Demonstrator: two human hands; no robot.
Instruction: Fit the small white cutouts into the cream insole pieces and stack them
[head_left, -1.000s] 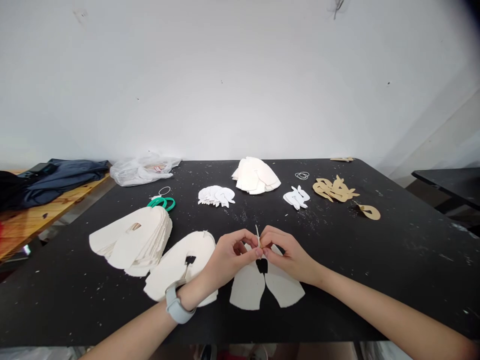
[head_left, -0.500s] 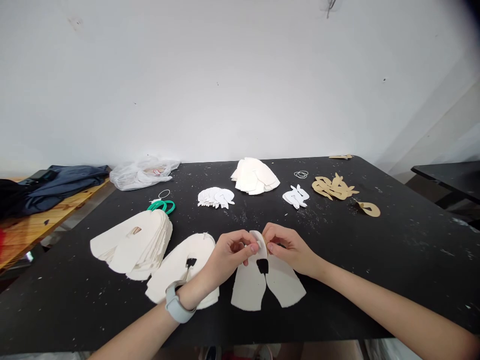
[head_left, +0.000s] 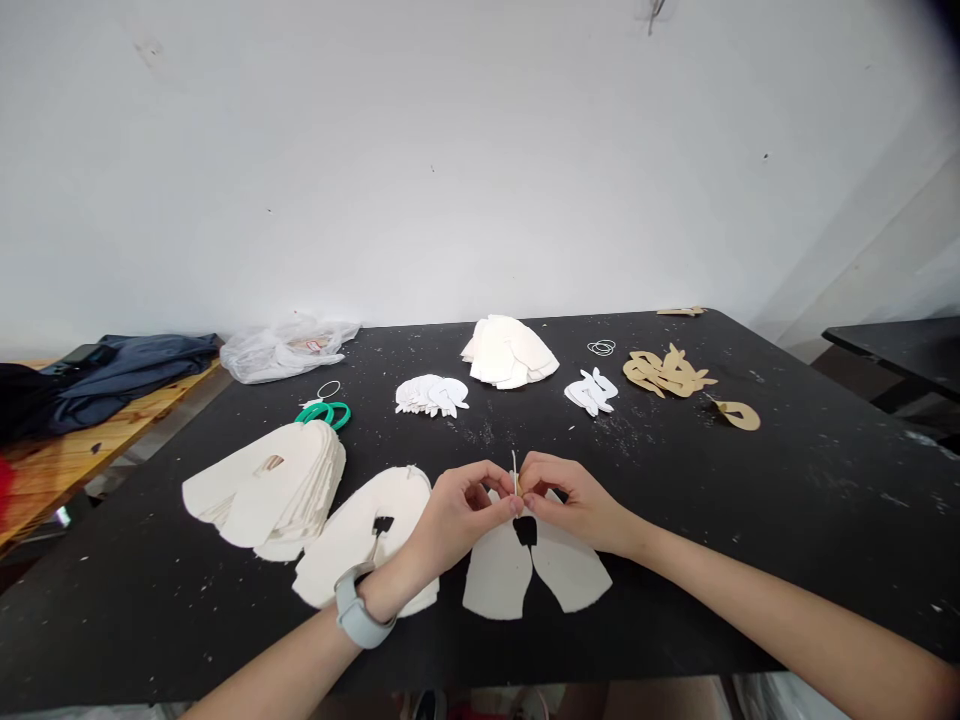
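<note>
Over a white arch-shaped sheet (head_left: 495, 575) with a central cut-out and slit, my two hands meet fingertip to fingertip. My left hand (head_left: 465, 510), with a pale watch (head_left: 361, 612) on its wrist, pinches a thin white cutout (head_left: 514, 468), seen nearly edge-on. My right hand (head_left: 570, 502) is pinched against the same spot, where a sliver of tan paper shows beside the white one. The fingers hide most of both cutouts and the sheet's top. Left of my hands lies a small stack of similar white sheets (head_left: 352, 530).
A taller white stack (head_left: 255, 480) lies left, with green-handled scissors (head_left: 330, 413) behind it. Farther back are white cutouts (head_left: 431, 393), white panels (head_left: 510, 352), more white cutouts (head_left: 591, 392), rings (head_left: 601, 347), tan cutouts (head_left: 667, 373), a single tan cutout (head_left: 739, 415) and a plastic bag (head_left: 285, 350).
The white cutout has turned from showing its curved face to nearly edge-on. My fingertips have drawn closer together around it. The sheet beneath has stayed in place.
</note>
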